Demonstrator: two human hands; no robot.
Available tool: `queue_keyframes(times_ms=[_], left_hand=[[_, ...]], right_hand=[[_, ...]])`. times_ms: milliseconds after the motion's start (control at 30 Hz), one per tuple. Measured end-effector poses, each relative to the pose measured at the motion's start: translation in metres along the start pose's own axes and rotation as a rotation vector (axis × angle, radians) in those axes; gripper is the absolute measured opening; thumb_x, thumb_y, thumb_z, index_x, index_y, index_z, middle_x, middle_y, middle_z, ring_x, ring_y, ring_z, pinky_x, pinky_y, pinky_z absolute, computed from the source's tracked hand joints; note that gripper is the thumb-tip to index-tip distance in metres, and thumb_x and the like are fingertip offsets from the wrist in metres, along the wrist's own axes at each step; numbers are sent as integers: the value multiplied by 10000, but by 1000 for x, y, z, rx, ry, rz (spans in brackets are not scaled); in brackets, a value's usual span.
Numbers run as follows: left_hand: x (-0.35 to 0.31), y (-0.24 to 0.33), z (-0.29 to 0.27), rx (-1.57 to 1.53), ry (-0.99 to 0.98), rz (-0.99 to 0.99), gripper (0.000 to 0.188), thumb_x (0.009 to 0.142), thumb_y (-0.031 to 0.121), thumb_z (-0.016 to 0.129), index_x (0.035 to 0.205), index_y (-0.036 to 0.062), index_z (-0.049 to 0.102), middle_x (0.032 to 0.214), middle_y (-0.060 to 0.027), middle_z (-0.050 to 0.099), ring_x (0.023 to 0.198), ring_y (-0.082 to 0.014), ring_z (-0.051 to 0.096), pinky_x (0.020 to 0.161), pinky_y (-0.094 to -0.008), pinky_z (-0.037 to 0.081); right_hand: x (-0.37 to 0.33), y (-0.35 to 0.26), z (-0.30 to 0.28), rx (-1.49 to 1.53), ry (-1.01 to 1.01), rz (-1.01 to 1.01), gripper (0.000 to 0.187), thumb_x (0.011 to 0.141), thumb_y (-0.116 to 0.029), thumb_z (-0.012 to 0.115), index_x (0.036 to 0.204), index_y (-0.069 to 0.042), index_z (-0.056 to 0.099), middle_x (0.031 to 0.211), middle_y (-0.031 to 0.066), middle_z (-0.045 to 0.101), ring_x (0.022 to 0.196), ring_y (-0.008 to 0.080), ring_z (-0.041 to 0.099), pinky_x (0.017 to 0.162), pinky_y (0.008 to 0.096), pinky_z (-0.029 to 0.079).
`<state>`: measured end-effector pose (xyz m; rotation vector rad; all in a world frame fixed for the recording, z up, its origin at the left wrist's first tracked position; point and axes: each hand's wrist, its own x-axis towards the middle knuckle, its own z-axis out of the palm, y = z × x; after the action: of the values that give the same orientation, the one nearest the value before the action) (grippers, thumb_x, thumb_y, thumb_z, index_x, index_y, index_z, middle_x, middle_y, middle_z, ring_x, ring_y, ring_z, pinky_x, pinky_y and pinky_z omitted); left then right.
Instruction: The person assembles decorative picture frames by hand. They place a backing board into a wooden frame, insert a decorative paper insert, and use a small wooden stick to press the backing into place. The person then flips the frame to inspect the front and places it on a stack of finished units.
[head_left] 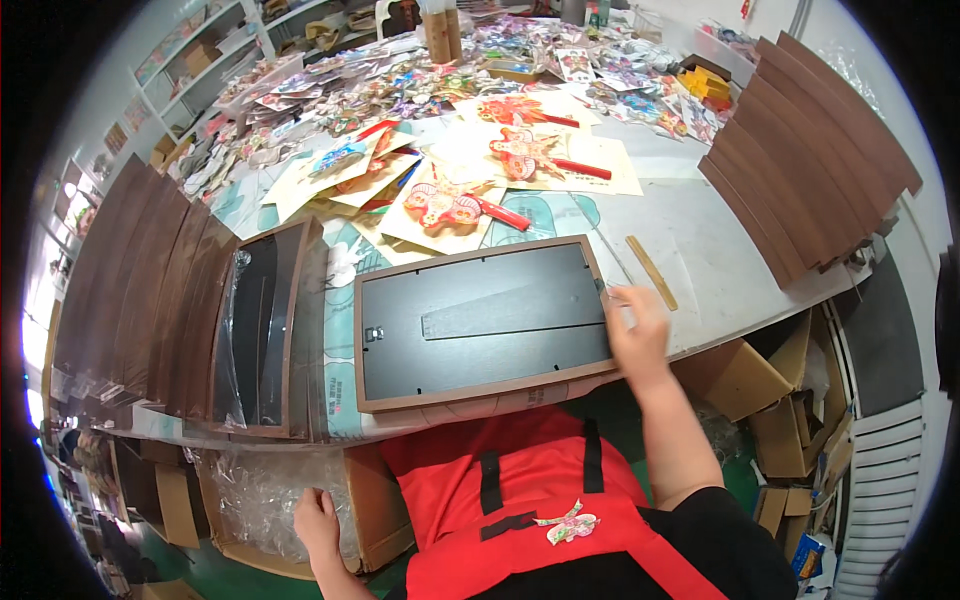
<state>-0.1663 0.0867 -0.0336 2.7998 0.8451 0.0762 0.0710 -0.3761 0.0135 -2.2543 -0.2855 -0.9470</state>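
A brown wooden picture frame (400,262) lies face down on the table before me, its black backboard (500,300) up, with a stand flap and a small metal hanger. My right hand (638,328) is at the frame's right edge, slightly blurred, fingers curled together at the rim; whatever they pinch is hidden. Lower down, away from the table top, my left hand (318,520) hangs with its fingers curled in and nothing visible in them. Below it is a cardboard box (375,500) full of clear plastic wrap (270,490).
Brown frames stand stacked at left (130,290) and right (810,160). A plastic-wrapped frame (300,330) leans beside mine. Behind lie red-handled butterfly fans (450,205) on cream sheets and heaped colourful cutouts (390,100). A thin yellowish strip (652,272) lies at right; open cartons (740,380) stand below.
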Motion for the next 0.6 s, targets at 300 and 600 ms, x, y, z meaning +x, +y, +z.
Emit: queue_keyframes(times_ms=[300, 600], left_hand=[[17, 115, -6, -517, 364, 655, 131, 781, -53, 610, 898, 5, 624, 827, -141, 625, 749, -301, 604, 680, -363, 485], [36, 170, -13, -633, 367, 808, 179, 769, -82, 612, 926, 2, 622, 907, -136, 633, 848, -300, 609, 766, -357, 489]], right_hand=[[19, 69, -13, -393, -436, 393, 175, 816, -186, 639, 903, -35, 655, 851, 137, 645, 816, 310, 619, 717, 414, 484], [20, 79, -20, -211, -427, 440, 200, 817, -216, 651, 905, -37, 661, 858, 144, 647, 832, 326, 616, 717, 431, 490]])
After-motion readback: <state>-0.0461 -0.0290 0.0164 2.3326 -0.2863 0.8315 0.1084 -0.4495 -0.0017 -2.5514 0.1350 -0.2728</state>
